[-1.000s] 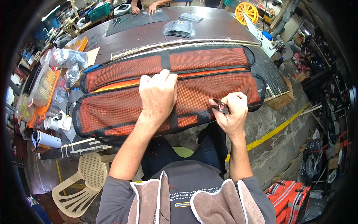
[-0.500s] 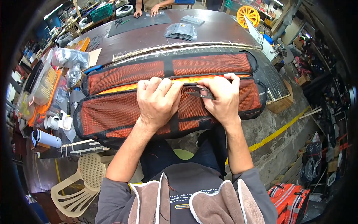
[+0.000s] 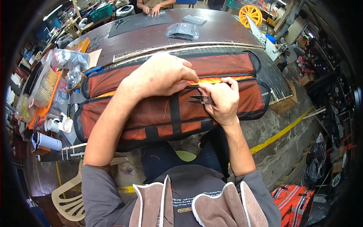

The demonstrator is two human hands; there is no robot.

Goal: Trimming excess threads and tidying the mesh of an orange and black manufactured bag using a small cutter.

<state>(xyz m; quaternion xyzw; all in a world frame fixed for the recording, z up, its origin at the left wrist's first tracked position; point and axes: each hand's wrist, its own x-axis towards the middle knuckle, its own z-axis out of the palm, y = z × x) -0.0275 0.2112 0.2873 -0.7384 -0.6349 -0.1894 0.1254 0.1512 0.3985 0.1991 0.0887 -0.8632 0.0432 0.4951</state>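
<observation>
In front of me lies a long red mesh bag (image 3: 151, 113) with black trim, its bright orange lining (image 3: 211, 80) showing along a slit-like opening. My left hand (image 3: 160, 75) reaches across the bag, fingers closed at the black edge of the opening; what exactly they pinch is partly hidden. Close beside it, my right hand (image 3: 223, 100) pinches the same edge with thumb and finger. Small black thread snips (image 3: 199, 100) are held in that right hand, blades pointing left over the mesh. A loose thread hangs near the left wrist.
Beyond the bag, a dark table (image 3: 223, 30) carries a stack of plastic-wrapped packs (image 3: 182, 31) and a black sheet (image 3: 140, 26), where another person's hands (image 3: 155, 9) work. Bins, cups and a white tumbler (image 3: 49, 141) crowd the left. A beige chair (image 3: 70, 200) stands lower left.
My left hand has turned over and swung further across the bag, its elbow moving outward. The right hand has shifted slightly left, and the snips now show more plainly.
</observation>
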